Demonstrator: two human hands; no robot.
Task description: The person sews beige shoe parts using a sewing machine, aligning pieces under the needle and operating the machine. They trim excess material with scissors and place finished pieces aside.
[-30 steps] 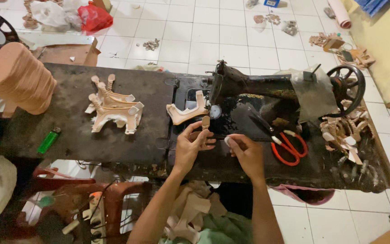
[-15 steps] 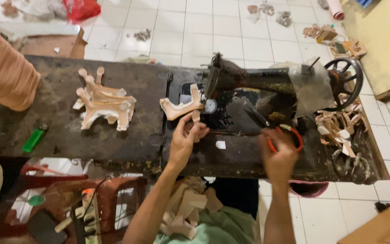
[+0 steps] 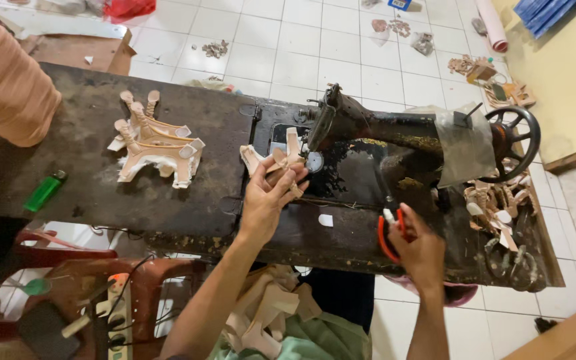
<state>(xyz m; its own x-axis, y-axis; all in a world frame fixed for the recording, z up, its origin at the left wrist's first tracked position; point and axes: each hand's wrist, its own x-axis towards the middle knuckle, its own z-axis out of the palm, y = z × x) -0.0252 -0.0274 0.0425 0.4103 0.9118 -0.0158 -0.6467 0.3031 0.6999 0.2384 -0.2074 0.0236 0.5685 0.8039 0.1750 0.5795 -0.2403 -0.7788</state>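
My left hand rests on a tan leather piece lying by the needle of the black sewing machine, fingers pressing on it. My right hand is closed around red-handled scissors near the table's front edge, right of the machine. A small white scrap lies between the two hands.
A pile of stitched tan pieces lies left of the machine on the dark table, with a green lighter further left. More cut pieces sit below the handwheel. A red plastic stool stands under the table.
My right hand left the piece, moved right and took up the red-handled scissors. My left hand stayed on the tan piece by the needle. The camera moved closer.
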